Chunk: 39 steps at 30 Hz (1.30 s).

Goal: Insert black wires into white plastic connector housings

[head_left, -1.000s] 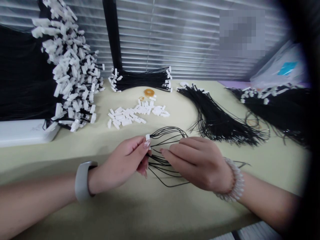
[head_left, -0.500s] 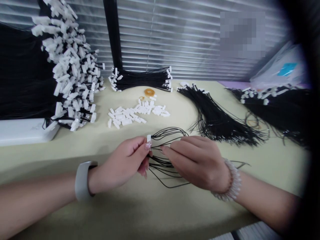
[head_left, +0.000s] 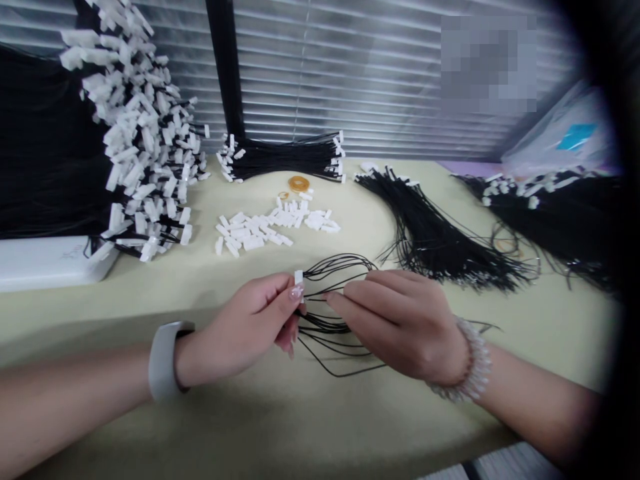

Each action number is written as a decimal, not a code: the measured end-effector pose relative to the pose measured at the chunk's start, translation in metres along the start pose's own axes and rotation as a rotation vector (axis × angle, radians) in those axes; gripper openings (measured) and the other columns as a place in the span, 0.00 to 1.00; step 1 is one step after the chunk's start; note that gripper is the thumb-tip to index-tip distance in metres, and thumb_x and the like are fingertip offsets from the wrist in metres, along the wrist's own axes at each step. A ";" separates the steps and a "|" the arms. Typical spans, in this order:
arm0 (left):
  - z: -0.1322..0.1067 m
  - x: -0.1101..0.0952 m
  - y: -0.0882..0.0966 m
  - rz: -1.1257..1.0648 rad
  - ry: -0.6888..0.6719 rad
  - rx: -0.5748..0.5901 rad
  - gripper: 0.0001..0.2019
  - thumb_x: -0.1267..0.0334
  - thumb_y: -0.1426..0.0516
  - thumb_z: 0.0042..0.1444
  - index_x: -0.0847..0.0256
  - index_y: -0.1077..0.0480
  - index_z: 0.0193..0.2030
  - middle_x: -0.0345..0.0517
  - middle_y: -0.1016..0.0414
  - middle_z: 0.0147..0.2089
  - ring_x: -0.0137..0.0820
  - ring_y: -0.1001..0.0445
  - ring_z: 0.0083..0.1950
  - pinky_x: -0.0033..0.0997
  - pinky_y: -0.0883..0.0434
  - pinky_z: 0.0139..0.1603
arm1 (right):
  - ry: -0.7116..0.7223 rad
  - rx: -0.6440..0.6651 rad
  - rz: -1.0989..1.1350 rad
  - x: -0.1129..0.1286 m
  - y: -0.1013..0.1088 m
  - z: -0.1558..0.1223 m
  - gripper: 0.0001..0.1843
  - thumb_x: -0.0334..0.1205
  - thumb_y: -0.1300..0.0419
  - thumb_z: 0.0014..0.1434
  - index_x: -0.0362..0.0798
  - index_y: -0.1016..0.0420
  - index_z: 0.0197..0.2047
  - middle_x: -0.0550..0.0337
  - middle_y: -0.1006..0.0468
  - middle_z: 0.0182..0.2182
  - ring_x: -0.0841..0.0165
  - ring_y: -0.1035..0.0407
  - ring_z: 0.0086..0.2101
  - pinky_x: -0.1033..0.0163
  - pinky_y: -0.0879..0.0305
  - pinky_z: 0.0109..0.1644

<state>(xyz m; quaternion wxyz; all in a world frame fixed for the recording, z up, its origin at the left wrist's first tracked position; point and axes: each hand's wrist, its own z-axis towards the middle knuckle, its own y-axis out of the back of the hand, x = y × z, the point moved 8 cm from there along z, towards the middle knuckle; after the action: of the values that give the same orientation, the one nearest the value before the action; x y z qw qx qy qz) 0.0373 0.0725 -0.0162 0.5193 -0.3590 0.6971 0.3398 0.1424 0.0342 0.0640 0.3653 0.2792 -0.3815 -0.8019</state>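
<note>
Pinching a white connector (head_left: 299,276) between thumb and fingers of our left hand (head_left: 250,320), we are holding black wires (head_left: 323,325) in our right hand (head_left: 395,313), its fingers curled together and partly covering them above the table (head_left: 275,420). Beyond, loose connectors (head_left: 250,235) are lying near orange bands (head_left: 299,184); a fanned bundle (head_left: 435,227) is spreading rightward, while heaped white-ended cables (head_left: 137,147) are crowding the left, overlapping a white box (head_left: 45,265).

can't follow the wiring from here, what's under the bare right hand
Thin black wires pass beneath the bare right hand, over the pale green tabletop. Their covered stretch, and exactly what it grips, cannot be seen.
</note>
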 end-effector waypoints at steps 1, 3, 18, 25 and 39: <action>0.000 0.000 0.000 0.001 -0.004 0.000 0.15 0.52 0.56 0.59 0.60 0.40 0.30 0.36 0.36 0.21 0.25 0.33 0.22 0.25 0.34 0.25 | -0.002 0.006 0.003 0.000 -0.001 0.000 0.06 0.30 0.46 0.55 0.45 0.30 0.28 0.62 0.33 0.20 0.73 0.40 0.27 0.66 0.43 0.30; 0.000 -0.001 0.000 0.004 -0.013 0.003 0.15 0.52 0.56 0.59 0.60 0.40 0.29 0.36 0.36 0.20 0.25 0.34 0.21 0.25 0.34 0.24 | -0.015 0.024 0.015 -0.001 -0.004 -0.001 0.08 0.30 0.46 0.55 0.45 0.31 0.26 0.62 0.33 0.21 0.74 0.41 0.26 0.66 0.44 0.29; 0.000 -0.006 -0.002 0.089 -0.055 0.017 0.14 0.55 0.55 0.59 0.60 0.42 0.27 0.36 0.35 0.20 0.24 0.33 0.21 0.24 0.35 0.24 | -0.058 0.070 0.100 0.000 -0.015 0.002 0.11 0.29 0.50 0.55 0.45 0.32 0.23 0.63 0.37 0.21 0.74 0.48 0.23 0.66 0.52 0.26; 0.002 -0.001 0.002 -0.057 -0.016 -0.036 0.14 0.53 0.54 0.59 0.61 0.41 0.29 0.35 0.37 0.22 0.23 0.33 0.21 0.24 0.32 0.24 | -0.135 -0.009 0.146 -0.015 -0.007 0.003 0.04 0.32 0.45 0.55 0.45 0.30 0.34 0.59 0.29 0.30 0.71 0.37 0.31 0.65 0.41 0.34; 0.000 -0.001 0.018 -0.180 -0.055 -0.223 0.12 0.54 0.53 0.59 0.61 0.41 0.32 0.35 0.36 0.27 0.23 0.30 0.23 0.26 0.30 0.26 | -0.481 0.560 0.736 -0.036 -0.050 -0.021 0.19 0.43 0.52 0.61 0.44 0.44 0.20 0.69 0.47 0.16 0.79 0.53 0.19 0.72 0.53 0.22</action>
<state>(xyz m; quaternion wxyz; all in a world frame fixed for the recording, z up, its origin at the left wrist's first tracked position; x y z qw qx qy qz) 0.0220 0.0820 -0.0129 0.5233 -0.4662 0.6057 0.3767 0.1596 0.0763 0.0172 0.4364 0.0214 -0.7274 -0.5291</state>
